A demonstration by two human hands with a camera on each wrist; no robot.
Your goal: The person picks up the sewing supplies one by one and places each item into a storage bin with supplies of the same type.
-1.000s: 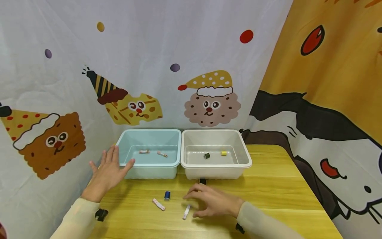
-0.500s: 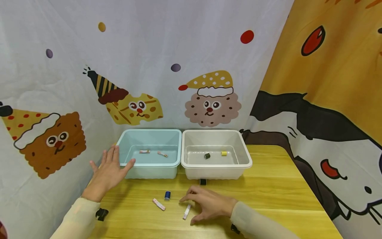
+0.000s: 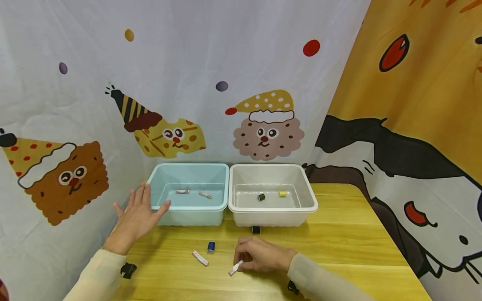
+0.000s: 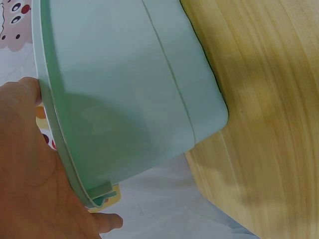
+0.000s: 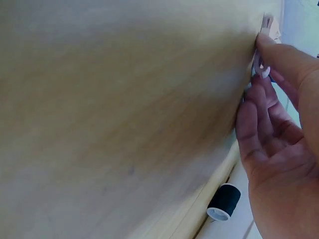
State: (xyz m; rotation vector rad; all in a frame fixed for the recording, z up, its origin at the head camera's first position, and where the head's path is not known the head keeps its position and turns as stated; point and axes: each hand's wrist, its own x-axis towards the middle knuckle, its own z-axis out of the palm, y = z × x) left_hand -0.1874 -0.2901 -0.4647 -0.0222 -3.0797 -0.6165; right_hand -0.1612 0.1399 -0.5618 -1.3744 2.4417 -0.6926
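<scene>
My right hand pinches a narrow white clip with pink marks between thumb and fingers, low over the table; the right wrist view shows the clip edge-on at the thumb tip. My left hand, fingers spread and straight, rests at the near left corner of the light blue bin. Left of the right hand lie a similar patterned clip and a blue thread spool. Two small clips, one of them this clip, lie inside the blue bin.
Beside the blue bin stands a white bin holding a dark green spool and a yellow spool. A black spool lies against its front. A printed curtain hangs behind the wooden table.
My right hand has drawn its spread fingers together onto the white clip and turned it slightly. The left hand has stayed at the blue bin.
</scene>
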